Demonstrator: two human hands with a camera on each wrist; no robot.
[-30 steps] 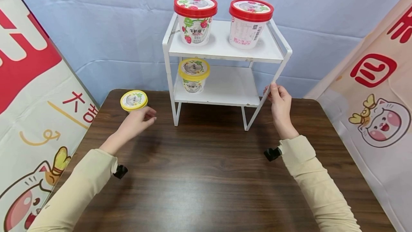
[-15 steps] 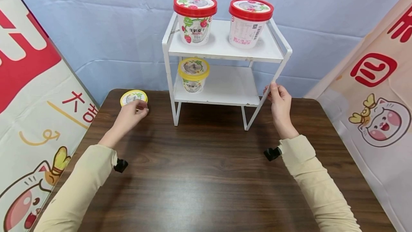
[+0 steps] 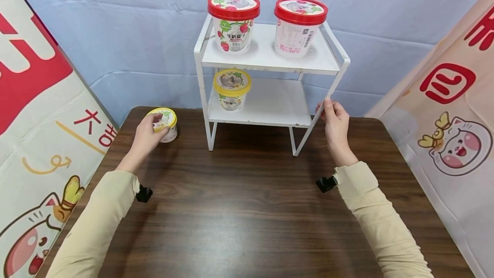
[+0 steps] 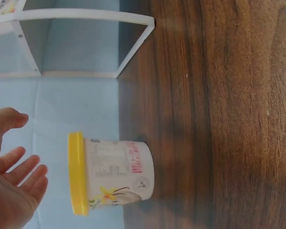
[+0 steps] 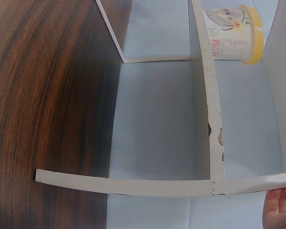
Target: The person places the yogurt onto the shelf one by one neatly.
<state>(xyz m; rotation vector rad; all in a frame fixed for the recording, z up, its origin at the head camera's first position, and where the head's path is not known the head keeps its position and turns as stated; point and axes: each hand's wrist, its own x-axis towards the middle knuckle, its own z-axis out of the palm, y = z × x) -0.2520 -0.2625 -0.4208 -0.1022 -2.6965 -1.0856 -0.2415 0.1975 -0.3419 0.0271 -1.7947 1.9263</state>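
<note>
A yellow-lidded paper tub [image 3: 170, 134] stands upright on the table at the far left. My left hand [image 3: 143, 137] is raised just in front of it, covering part of its lid in the head view. Seen from the left wrist, the thumb and loosely bent fingers of that hand [image 4: 14, 183] are spread, with a gap to the tub [image 4: 117, 171]. With my right hand [image 3: 337, 127] I grip the right front leg of a white two-tier rack [image 3: 274, 102], thumb in front; only part of those fingers [image 5: 280, 205] shows in the right wrist view.
Two red-lidded tubs, one at the left [image 3: 234, 33] and one at the right [image 3: 295, 37], stand on the upper shelf. Another yellow-lidded tub [image 3: 232, 91] sits at the left of the lower shelf. Brown wooden table [image 3: 247, 209] extends in front; a blue cloth [image 3: 154, 33] hangs behind.
My left hand has moved left and slightly back, over to the front of the yellow-lidded tub, uncovering the tub's right side. The right hand and the rack stay as they were.
</note>
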